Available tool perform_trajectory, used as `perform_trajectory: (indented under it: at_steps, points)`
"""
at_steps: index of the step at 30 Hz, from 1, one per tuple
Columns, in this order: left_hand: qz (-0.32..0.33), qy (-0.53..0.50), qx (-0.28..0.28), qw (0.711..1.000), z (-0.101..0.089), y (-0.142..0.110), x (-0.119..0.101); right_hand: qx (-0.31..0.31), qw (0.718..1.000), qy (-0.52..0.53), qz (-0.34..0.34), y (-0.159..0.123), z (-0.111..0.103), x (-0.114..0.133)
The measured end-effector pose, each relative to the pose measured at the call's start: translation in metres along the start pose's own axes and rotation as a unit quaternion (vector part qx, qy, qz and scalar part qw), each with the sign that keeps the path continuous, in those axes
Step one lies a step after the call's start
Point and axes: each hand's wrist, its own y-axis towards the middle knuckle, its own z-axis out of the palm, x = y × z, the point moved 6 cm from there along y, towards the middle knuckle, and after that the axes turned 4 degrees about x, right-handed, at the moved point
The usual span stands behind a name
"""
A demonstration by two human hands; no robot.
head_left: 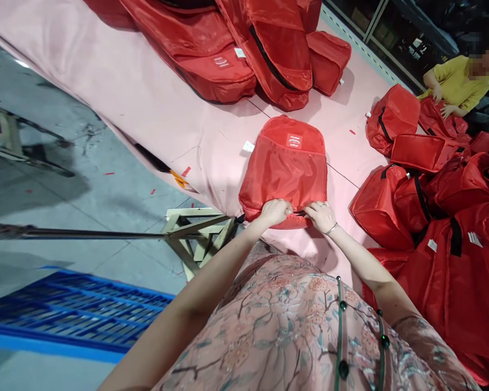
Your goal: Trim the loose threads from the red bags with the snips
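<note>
A red backpack [285, 174] lies flat on the pink-covered table [212, 141], its near end toward me. It has a printed label patch on its far part and a white tag sticking out at the left. My left hand [276, 212] is closed on the backpack's near edge, fingers curled into the fabric. Just to the right, my right hand [320, 215], with a ring and a bracelet, pinches the same edge. A short dark strip, perhaps a strap or zipper, shows between the two hands. What lies under my fingers is hidden.
Stuffed red backpacks [215, 70] lie at the table's far side. A large heap of red bags [444, 260] fills the right. Beyond it, a person in a yellow top [452, 81] handles a red bag. A blue slatted pallet [77, 309] and a metal stand [199, 239] are at left.
</note>
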Motion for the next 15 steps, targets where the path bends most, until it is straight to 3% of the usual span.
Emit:
perform_trajectory:
  at_steps: [6,15]
  points:
    - [0.005,0.005,-0.006,1.000,0.0015,0.0001,0.0017,0.014,1.000,0.008,-0.018,0.0059,0.0012,-0.0013]
    - [0.014,0.010,-0.012,1.000,0.0026,-0.0001,0.0008,-0.029,0.998,-0.016,-0.052,0.0039,0.0055,0.0027]
